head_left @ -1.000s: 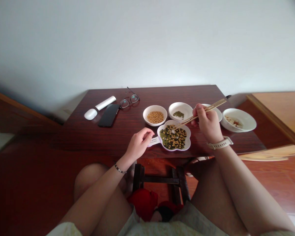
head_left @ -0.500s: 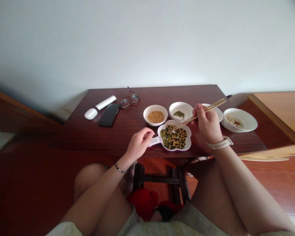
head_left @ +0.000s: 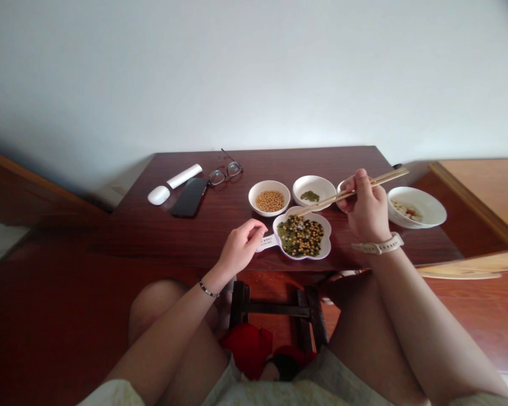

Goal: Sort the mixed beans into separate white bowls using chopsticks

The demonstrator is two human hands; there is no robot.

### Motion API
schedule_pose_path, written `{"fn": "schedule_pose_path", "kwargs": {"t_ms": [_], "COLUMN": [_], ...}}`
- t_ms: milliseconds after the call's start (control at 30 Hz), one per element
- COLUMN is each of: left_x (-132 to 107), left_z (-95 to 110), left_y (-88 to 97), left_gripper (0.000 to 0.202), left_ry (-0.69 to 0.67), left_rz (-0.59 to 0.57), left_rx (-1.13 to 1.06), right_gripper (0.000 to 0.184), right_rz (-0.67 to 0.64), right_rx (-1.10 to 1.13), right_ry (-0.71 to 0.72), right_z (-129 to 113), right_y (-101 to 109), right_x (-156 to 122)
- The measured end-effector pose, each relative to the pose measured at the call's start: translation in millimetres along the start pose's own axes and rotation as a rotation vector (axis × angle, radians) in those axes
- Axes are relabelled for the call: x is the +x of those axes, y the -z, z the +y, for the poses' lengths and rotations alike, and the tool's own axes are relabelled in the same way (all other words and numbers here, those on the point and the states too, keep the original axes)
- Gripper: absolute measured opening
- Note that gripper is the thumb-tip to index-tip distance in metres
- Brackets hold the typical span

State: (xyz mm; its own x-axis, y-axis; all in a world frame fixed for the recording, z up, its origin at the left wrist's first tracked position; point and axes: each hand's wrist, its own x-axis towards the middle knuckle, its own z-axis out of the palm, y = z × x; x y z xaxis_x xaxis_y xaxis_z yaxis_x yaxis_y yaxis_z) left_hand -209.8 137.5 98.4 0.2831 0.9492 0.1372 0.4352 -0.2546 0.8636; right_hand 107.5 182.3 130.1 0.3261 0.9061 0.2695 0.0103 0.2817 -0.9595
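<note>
My right hand (head_left: 366, 211) is closed round a pair of wooden chopsticks (head_left: 347, 193), whose tips hover just above the far rim of a flower-shaped white dish (head_left: 327, 247) of mixed green and yellow beans. My left hand (head_left: 240, 248) pinches that dish's short handle (head_left: 267, 243) at its left side. Behind the dish stand a small bowl of yellow beans (head_left: 269, 198) and a small bowl with a few green beans (head_left: 314, 190). Another small bowl is mostly hidden behind my right hand.
On the dark wooden table (head_left: 220, 225) lie a white mouse (head_left: 158, 195), a white tube (head_left: 184, 176), a black phone (head_left: 189, 197) and glasses (head_left: 224, 172) at the back left. A larger white bowl (head_left: 423, 210) with pale pieces sits at the right. A stool frame (head_left: 275, 307) stands between my knees.
My right hand has lifted and drawn back to the right, raising the chopstick tips from inside the mixed dish to its far rim. My left hand has stayed on the handle.
</note>
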Motion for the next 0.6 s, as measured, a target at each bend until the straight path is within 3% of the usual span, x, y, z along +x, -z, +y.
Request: {"fn": "schedule_pose_path", "kwargs": {"t_ms": [433, 600], "left_x": [2, 2], "left_z": [-6, -9], "left_y": [-1.2, -2.9], "left_gripper": [0.029, 0.027], "left_ry": [-0.002, -0.006], "left_rz": [-0.010, -0.004], "left_rx": [-0.010, -0.012], "right_gripper": [0.063, 0.057], "right_rz": [0.114, 0.074], "right_rx": [0.029, 0.058], "right_ry": [0.076, 0.075], "right_z": [6, 13], "right_y": [-44, -45], "right_x": [15, 13]}}
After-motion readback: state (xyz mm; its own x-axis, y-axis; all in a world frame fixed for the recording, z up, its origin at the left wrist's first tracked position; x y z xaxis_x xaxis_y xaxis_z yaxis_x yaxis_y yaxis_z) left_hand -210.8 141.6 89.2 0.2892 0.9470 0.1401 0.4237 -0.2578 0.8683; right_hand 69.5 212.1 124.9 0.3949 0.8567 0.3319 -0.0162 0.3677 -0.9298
